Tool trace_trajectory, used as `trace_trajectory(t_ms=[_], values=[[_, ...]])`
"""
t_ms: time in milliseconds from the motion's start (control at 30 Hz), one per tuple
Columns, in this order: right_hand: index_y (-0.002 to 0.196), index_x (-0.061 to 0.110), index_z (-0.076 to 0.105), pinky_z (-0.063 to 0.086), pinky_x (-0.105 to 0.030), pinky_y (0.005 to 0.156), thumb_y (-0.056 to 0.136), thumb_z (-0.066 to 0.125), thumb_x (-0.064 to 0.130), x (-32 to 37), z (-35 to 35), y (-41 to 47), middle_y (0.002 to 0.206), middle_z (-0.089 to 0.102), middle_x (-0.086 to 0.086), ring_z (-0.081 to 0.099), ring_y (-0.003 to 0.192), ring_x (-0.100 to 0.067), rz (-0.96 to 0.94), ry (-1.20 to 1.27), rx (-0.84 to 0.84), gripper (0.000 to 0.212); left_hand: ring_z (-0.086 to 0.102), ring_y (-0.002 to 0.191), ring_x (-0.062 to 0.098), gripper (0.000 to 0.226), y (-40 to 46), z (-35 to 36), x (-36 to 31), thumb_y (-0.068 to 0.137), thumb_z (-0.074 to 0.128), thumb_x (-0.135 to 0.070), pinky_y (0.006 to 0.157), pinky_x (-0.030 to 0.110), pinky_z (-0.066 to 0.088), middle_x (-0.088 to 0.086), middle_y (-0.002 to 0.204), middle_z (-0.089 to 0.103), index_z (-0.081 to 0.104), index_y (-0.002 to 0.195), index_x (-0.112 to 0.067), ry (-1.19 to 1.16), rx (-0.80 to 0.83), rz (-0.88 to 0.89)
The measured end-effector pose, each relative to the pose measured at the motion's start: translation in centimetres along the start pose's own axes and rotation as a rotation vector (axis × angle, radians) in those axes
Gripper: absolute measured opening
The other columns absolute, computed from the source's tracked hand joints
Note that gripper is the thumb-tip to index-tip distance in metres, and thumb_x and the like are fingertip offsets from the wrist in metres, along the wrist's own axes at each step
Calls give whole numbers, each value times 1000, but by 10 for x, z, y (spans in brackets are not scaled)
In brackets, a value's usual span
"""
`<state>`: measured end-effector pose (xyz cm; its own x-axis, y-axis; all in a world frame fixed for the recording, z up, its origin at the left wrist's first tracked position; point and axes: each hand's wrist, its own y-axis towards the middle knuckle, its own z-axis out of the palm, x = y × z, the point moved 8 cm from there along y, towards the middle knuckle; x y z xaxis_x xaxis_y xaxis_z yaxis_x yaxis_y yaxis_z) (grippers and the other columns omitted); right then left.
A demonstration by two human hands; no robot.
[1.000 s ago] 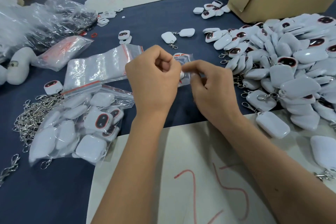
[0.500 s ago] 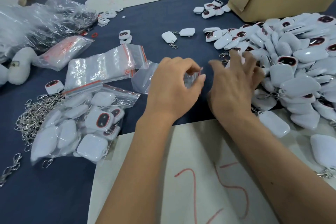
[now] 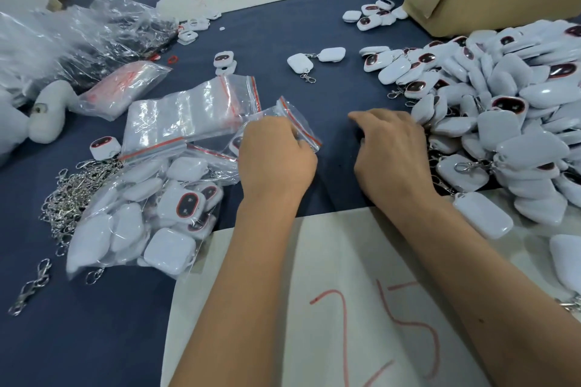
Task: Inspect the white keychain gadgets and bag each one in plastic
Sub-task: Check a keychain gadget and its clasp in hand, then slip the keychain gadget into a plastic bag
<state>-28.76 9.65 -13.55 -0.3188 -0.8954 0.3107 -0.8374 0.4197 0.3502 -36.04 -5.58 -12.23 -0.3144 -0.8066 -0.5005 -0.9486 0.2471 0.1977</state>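
1. Left hand (image 3: 276,157) has its grip curled on a small zip bag (image 3: 298,122) with a gadget inside, right above the done pile (image 3: 151,207), likely to drop it.
2. Right hand (image 3: 390,148), loose and holding nothing, sits at the unbagged heap (image 3: 503,110) on the counter (image 3: 94,324), probably grabbing the next.

Left hand (image 3: 276,154) curled, pinching; right hand (image 3: 393,151) palm-down, fingers loosely bent.

You work under bright, even overhead light; shadows under your forearms stay soft. Glare streaks the clear bags (image 3: 188,113) and the glossy gadget pile (image 3: 515,110). Wide-angle distortion bends the edges; the far worktop (image 3: 345,38) looks slightly soft.
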Motion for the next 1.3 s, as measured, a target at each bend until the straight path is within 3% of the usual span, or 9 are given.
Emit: trace_trajectory(t_ms=[133,267,400,500,633,700,833,1067,1300], values=[[133,15,68,44,-46,99,89,62,-3,3,-2,0,117,69,-10,56,113,-38,-14,124,-11,47,65,83,23,18,2,-3,4,87,58,-11,73,35,54,2,90,72,76,88,-13,-25,-38,-11],[130,20,69,41,-39,95,91,79,25,2,-10,-4,107,66,-7,55,108,-34,21,142,-55,41,61,80,8,15,0,-13,-7,86,64,-12,73,23,47,-11,86,70,77,87,-20,-255,-136,74],[109,14,73,50,-42,84,100,68,32,5,-14,-4,97,69,-3,64,92,-26,17,276,-76,20,70,74,8,12,1,-3,-13,86,68,-8,78,30,58,-7,79,74,77,86,-16,-475,-24,101],[108,9,65,45,-28,72,109,53,25,2,-21,-4,77,61,9,57,72,-7,37,582,-181,21,74,74,20,8,0,9,-14,90,70,-9,79,41,63,2,79,75,77,87,-11,-636,112,49],[124,10,58,44,-12,70,110,47,14,3,-8,-3,83,58,12,58,73,6,94,897,-77,18,77,81,31,12,-7,20,-19,96,73,-16,79,48,65,17,86,77,76,96,-4,-839,308,-29],[124,13,58,48,-14,73,107,53,9,6,-6,-3,88,63,10,62,78,1,93,966,-48,18,77,84,32,14,-7,20,-15,96,73,-15,79,44,65,20,88,77,75,97,-2,-897,310,-79],[126,12,57,56,-24,82,97,65,0,9,-4,-5,101,73,-2,71,89,-11,81,1064,-20,32,74,73,17,8,-4,17,0,94,73,-9,68,28,62,21,93,76,75,97,-2,-949,291,-176],[121,8,63,57,-21,81,88,74,-8,9,6,-6,102,76,1,75,92,-8,113,1156,58,39,74,73,16,4,-1,15,8,95,71,-6,69,29,63,13,82,74,74,97,-3,-947,296,-152],[119,9,66,62,-30,83,87,74,-8,5,12,-6,103,79,-7,77,96,-19,168,1288,94,37,73,68,12,11,1,15,9,101,65,-7,62,21,59,16,91,75,72,99,1,-906,266,-181]])
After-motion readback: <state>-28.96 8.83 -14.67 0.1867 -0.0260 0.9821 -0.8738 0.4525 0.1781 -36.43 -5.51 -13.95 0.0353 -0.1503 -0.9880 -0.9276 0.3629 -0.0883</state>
